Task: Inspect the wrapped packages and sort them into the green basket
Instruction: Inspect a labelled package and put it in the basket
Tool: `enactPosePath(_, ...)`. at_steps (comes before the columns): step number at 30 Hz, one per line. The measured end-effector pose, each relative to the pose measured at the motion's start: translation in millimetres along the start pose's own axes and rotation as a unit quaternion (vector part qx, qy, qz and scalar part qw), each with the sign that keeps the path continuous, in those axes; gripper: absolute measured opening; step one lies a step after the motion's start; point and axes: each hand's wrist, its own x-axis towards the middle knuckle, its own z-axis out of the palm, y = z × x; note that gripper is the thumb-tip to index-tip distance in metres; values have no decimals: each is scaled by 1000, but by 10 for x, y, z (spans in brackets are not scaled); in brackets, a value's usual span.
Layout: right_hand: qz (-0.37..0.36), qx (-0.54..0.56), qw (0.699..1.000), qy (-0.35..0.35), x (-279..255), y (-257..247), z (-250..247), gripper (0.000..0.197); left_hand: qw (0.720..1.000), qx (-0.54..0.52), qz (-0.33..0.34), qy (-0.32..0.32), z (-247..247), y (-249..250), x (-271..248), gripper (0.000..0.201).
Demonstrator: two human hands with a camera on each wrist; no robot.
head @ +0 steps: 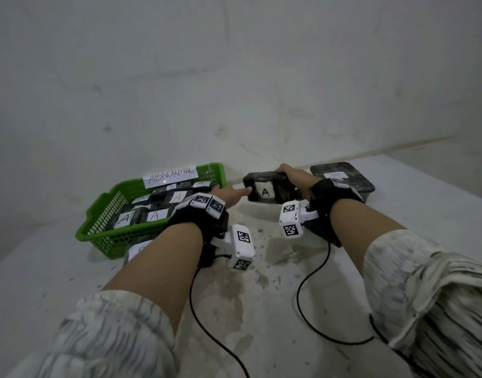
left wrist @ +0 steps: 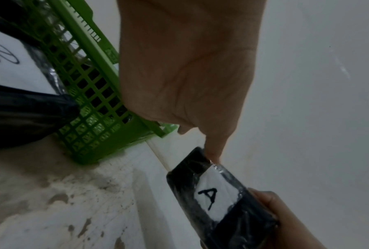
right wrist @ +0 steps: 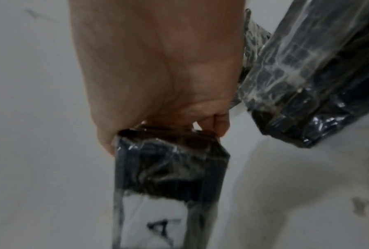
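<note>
A black wrapped package with a white "A" label is held tilted above the table between both hands. My right hand grips its right end, fingers over the top edge; the right wrist view shows that hand curled round the package. My left hand reaches across, and one straight fingertip touches the left corner of the package. The green basket labelled "ABNORMAL" sits at the left and holds several "A" packages.
Another wrapped package lies flat at the back right, close behind my right hand. A further labelled package lies by the basket's front, under my left forearm. The wall runs just behind. Cables trail from both wrists over the stained white table.
</note>
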Motion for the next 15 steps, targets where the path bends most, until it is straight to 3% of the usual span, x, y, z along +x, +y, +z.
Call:
enactPosePath(2,18,71,996,-58,-68,-35,10,30,993,-109,39,7,1,-36,-9,104)
enactPosePath(5,19,133,981,-140,-113,-65,33,29,968,-224,111,2,-49,-73,-116,69)
enactPosePath(8,8,128,975,-180,-165,-90,58,54,947,-284,149,24,-113,-122,-184,53)
enactPosePath(10,-4,95,976,-198,-268,-135,86,74,940,-301,155,38,-173,-157,-201,53)
enactPosePath(15,-97,68,980,-162,-410,-232,284,58,916,-367,153,59,-295,-212,-262,33)
